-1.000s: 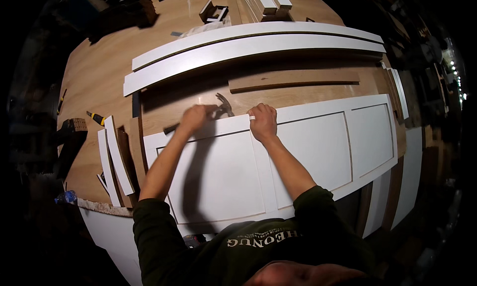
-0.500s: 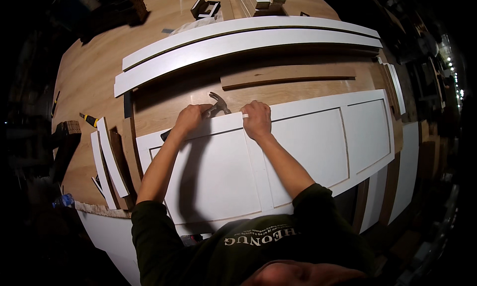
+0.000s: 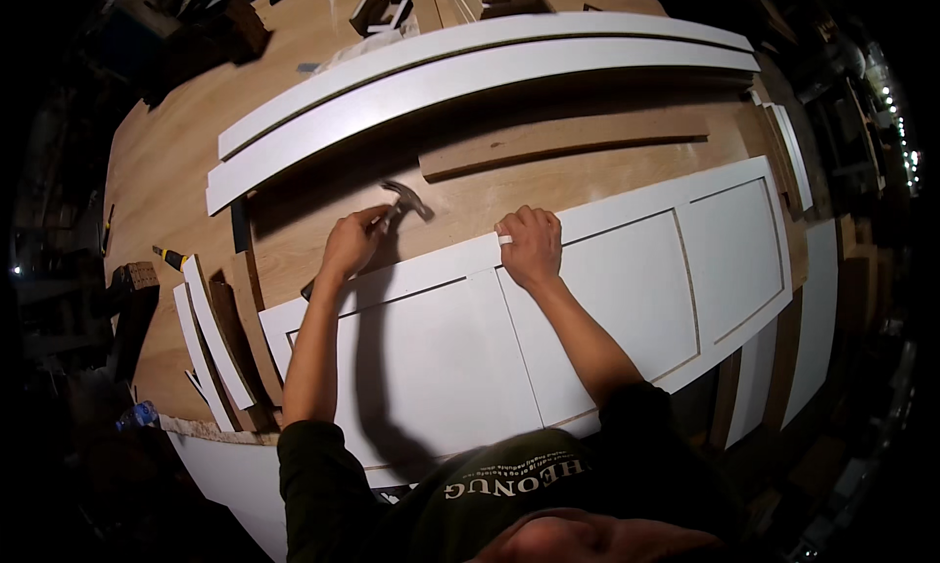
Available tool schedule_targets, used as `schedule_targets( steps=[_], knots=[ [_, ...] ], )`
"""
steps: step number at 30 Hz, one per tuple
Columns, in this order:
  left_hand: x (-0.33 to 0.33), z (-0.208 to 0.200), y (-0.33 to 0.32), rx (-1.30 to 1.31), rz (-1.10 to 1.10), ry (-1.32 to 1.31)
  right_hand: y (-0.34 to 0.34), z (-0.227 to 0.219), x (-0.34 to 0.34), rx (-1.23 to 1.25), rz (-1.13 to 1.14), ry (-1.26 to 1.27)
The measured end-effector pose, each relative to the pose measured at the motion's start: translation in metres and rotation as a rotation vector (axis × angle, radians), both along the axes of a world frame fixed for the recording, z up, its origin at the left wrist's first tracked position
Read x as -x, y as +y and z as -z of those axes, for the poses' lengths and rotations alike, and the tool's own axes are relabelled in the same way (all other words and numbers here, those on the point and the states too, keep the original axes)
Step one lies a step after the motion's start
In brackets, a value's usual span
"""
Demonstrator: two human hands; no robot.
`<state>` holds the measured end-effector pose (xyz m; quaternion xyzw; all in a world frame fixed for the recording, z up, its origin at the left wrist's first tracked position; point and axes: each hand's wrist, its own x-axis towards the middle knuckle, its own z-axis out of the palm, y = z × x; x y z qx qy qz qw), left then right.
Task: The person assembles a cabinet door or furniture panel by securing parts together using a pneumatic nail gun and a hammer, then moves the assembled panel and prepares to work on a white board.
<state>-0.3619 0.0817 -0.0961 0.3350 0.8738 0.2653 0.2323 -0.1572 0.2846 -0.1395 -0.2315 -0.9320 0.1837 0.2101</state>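
A long white panelled frame [image 3: 617, 304], like a door or cabinet front, lies across the bench in front of me. My left hand [image 3: 352, 245] is closed around a claw hammer [image 3: 406, 199] near its head; the metal head stands out past the fingers toward the far side. The black end of its handle shows beside my left wrist. With fingers curled over the frame's far edge, my right hand [image 3: 532, 245] grips the frame close to an upright divider. A white band circles one of its fingers. The hammer head is apart from the frame.
Beyond the frame lie a brown wooden strip [image 3: 563, 144] and two long white boards [image 3: 470, 78]. Shorter white strips [image 3: 220, 333] and a yellow-and-black tool [image 3: 168, 258] lie at the left. More boards [image 3: 788, 152] lie at the right, and an open box [image 3: 382, 13] at the back.
My left hand has drawn back leftward with the hammer, away from my right hand. The right hand keeps its hold on the frame's edge. The whole view has tilted slightly.
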Motion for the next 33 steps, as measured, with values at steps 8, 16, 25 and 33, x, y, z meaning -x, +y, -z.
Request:
schedule_targets(
  steps=[8,16,25,33],
  knots=[
    [-0.009,-0.01,0.024,0.139,0.055,0.02,0.001,0.002,-0.006,0.027,0.004,-0.028],
    [-0.028,-0.011,0.038,0.153,0.162,-0.016,0.0,0.009,-0.007,0.042,-0.001,0.024],
    [-0.047,-0.011,0.037,0.146,0.136,0.109,0.016,0.006,-0.018,0.056,-0.126,-0.022],
    [-0.168,-0.007,-0.159,-0.528,-0.758,-0.415,0.047,-0.02,-0.056,-0.045,-0.201,-0.298]
  ],
)
